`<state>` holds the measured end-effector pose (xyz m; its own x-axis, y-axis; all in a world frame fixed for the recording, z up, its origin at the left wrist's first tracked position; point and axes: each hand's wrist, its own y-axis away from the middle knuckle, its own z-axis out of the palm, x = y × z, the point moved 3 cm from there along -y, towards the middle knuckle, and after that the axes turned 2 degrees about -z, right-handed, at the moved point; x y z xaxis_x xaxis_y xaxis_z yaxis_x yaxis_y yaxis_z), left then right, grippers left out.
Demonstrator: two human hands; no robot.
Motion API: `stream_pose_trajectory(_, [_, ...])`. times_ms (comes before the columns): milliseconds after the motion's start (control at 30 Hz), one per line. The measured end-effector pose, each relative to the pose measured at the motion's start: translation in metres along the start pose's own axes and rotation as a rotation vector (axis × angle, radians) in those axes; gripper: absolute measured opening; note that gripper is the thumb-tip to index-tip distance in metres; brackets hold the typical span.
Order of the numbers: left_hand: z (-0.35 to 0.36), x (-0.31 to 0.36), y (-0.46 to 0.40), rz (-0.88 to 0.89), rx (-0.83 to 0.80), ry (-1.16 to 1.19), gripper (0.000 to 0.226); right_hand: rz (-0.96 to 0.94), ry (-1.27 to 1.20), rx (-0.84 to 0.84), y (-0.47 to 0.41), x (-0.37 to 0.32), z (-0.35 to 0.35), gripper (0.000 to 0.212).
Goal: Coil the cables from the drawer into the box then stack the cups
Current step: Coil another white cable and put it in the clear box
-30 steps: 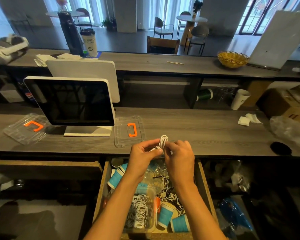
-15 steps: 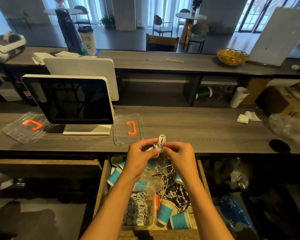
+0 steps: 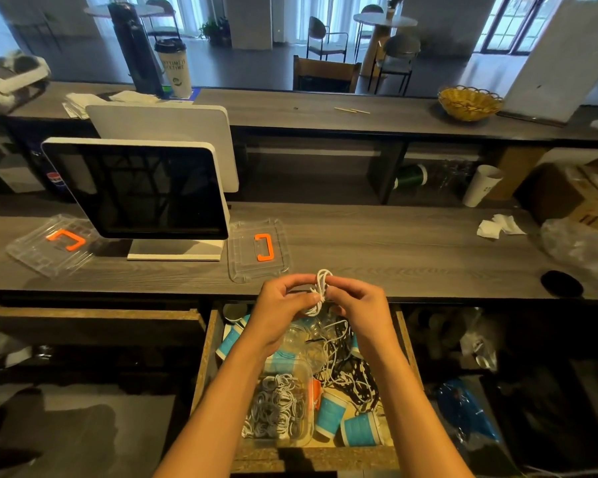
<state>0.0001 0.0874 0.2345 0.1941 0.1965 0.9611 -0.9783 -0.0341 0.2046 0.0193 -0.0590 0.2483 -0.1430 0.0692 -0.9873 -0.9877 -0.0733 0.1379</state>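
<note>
Above the open wooden drawer, both hands work a small white cable bundle. My left hand pinches it from the left, and my right hand pinches it from the right. The bundle's loops stick up between the fingertips. Below, inside the drawer, a clear plastic box holds several coiled cables. Loose black and white cables lie tangled to its right. Blue paper cups lie tipped over around the box, and some clear cups sit under the hands.
Two clear lids with orange handles lie on the grey counter beside a point-of-sale screen. White tissues, a plastic bag and a black round item sit at the right. A wicker basket stands on the upper shelf.
The hands stay together over the drawer, turning the white bundle slightly between the fingers. The view has shifted a little; nothing was set down.
</note>
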Motion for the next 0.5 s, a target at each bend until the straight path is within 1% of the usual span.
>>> stream_pose_trajectory(100, [-0.003,-0.010,-0.001,-0.070,-0.014,0.013,0.031,-0.016,-0.005,0.074,0.002,0.011,0.002,0.017])
stream_pose_trajectory(167, [-0.005,-0.018,-0.001,-0.126,-0.016,0.048,0.030,0.051,-0.068,0.094,0.002,0.023,0.004,0.020])
stream_pose_trajectory(200, [-0.007,-0.023,0.000,-0.154,-0.018,0.071,0.029,0.112,-0.104,0.084,0.002,0.029,0.005,0.021])
stream_pose_trajectory(267, [-0.011,-0.033,0.001,-0.192,-0.016,0.094,0.028,0.224,-0.136,0.021,0.004,0.042,0.009,0.016])
stream_pose_trajectory(333, [-0.018,-0.044,0.003,-0.225,-0.007,0.093,0.028,0.294,-0.163,-0.022,0.006,0.056,0.013,0.015])
stream_pose_trajectory(400, [-0.026,-0.059,0.006,-0.262,0.016,0.062,0.027,0.334,-0.155,0.010,0.008,0.074,0.018,0.013])
stream_pose_trajectory(500, [-0.041,-0.093,0.014,-0.323,0.058,-0.047,0.028,0.350,-0.054,0.064,0.012,0.115,0.026,0.012])
